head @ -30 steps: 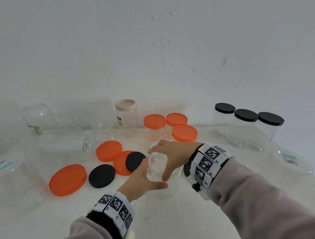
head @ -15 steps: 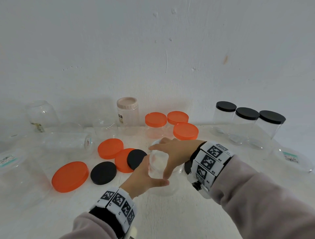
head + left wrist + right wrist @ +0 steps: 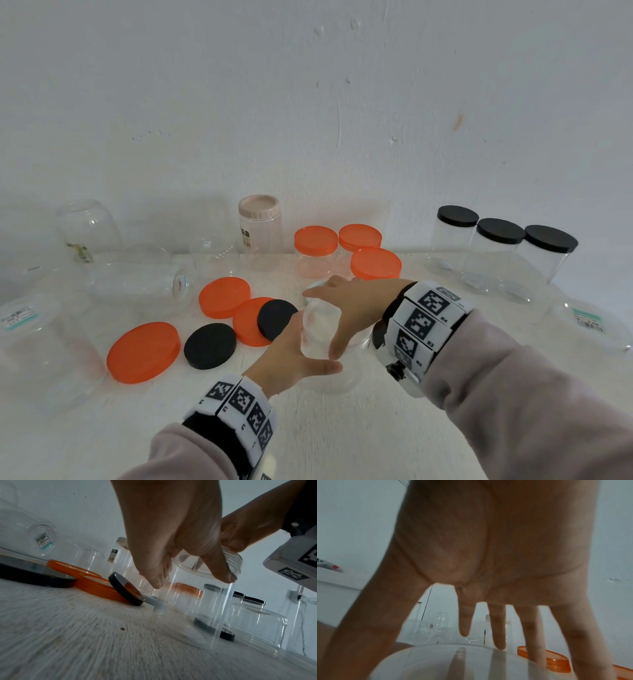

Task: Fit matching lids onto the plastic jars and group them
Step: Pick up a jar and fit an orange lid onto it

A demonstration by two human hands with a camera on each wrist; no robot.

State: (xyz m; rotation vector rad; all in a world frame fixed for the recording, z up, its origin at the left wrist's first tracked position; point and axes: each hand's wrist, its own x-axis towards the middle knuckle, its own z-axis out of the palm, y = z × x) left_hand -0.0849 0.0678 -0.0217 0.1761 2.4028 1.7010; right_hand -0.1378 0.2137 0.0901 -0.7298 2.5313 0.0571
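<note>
Both hands on one clear open jar standing upright on the white table, centre of head view. Left hand wraps the jar wall from 7 o'clock, thumb across the near side, fingers curled round the far side. Right hand comes over from 3 o'clock, fingers spread and clamped on the jar's rim.

Around it: at 10 o'clock, loose lids, with a small black lid leaning on an orange lid; further out another orange lid, a flat black lid, and a large orange lid. At 12 o'clock three orange-lidded jars and a pink-capped jar with a small dark label, unreadable. At 2 o'clock three black-lidded jars in a row. Clear lidless jars lie at 9 o'clock; one on its side. Green-and-white stickers on containers at far left and far right, print too small to read.

Left wrist view: thumb tip pressed just under the threaded rim, and a black lid on the table behind the jar, hidden by the right wrist in head view. Right wrist view: only palm, spread fingers, jar mouth below.
</note>
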